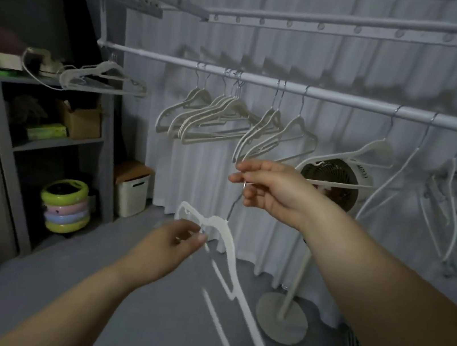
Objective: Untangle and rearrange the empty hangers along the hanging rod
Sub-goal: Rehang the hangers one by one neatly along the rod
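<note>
While both bare forearms reach forward under the rod (294, 87), the right hand (272, 191) is the higher one. Its thumb and forefinger are pinched shut on the thin metal hook (235, 203) of a white hanger (220, 223), and its other fingers are loosely bent beneath. The left hand (171, 241) is lower and to the left, with its fingers curled. Its thumb and fingertips nip the hanger's frame close to one shoulder end.

This hanger is off the rod, held in the air between the two hands, in front of the pale curtain (191, 173) and below the hanging row. It is strongly tilted: the hook slants up to the right hand, while the white frame runs down towards the bottom edge, blurred in its lower part.

On the rod, a tight bunch of hangers (218, 117) hangs at the left, with a pair (267, 131) just beside it. Single ones are spaced out to the right, where the farthest are too blurred to count. More hangers (101, 78) lie loose on top of the grey shelf (46, 141). A standing fan (337, 175) is behind the right hand.
</note>
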